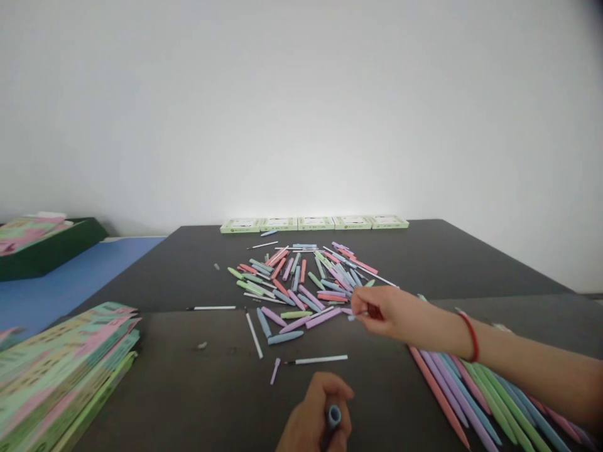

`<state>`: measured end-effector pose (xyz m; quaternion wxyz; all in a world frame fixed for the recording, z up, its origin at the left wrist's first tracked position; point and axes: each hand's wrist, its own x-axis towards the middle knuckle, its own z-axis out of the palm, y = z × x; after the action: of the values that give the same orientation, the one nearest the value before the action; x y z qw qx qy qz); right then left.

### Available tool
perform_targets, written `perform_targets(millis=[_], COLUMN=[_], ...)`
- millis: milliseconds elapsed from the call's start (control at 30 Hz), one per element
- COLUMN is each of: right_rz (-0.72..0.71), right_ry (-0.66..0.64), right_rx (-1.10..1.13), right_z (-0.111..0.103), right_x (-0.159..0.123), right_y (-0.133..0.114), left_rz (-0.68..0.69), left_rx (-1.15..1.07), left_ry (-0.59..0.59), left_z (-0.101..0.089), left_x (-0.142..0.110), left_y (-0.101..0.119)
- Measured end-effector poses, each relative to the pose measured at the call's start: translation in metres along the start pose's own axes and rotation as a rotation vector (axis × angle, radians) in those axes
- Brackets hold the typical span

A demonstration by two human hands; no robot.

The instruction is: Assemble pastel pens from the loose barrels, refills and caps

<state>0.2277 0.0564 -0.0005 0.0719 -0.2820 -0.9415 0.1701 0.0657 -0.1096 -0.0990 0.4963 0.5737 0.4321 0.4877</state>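
Observation:
My left hand (316, 411) is at the bottom centre, its fingers wrapped round a blue pen barrel (334, 414) whose hollow open end faces up. My right hand (379, 307) is at the right edge of a loose heap of pastel pen parts, fingers curled together. What it pinches, if anything, is hidden; a small pale blue bit shows by the fingertips. Purple barrels (323, 318) and blue tapered barrels (285, 338) lie at the heap's near side. Closer to my left hand are a white ink refill (318, 360) and a small purple clip-like piece (275, 371).
Under my right forearm lies a row of assembled-looking pastel pens (471, 402). Printed cartons (70, 370) are stacked at the lower left. Flat pale green boxes (315, 223) line the table's far edge. A dark green tray (56, 248) stands on a blue surface (117, 263) to the left.

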Motion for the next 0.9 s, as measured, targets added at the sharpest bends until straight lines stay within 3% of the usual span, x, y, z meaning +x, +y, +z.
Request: perform_targets(millis=[100,267,533,733,900], right_rz=[0.006,-0.087,-0.228,-0.295,-0.142], right_ry=[-0.035,-0.065,0.0,0.014,0.012], right_rx=[0.245,0.199,-0.062,-0.329,-0.075], right_z=[-0.002,-0.001,0.006,0.014,0.017], right_x=[-0.02,-0.039,-0.034,-0.027,-0.032], right_y=[-0.044,-0.079,-0.09,-0.089,-0.081], left_rz=[0.14,0.195,0.311,0.257,0.171], left_rx=[0.113,0.313,0.452,0.399,0.375], left_ry=[0.0,0.013,0.039,0.016,0.045], left_z=[0.0,-0.004,-0.009,-0.01,-0.01], left_x=[0.003,0.002,0.007,0.008,0.009], left_y=[0.004,0.029,0.036,0.035,0.031])
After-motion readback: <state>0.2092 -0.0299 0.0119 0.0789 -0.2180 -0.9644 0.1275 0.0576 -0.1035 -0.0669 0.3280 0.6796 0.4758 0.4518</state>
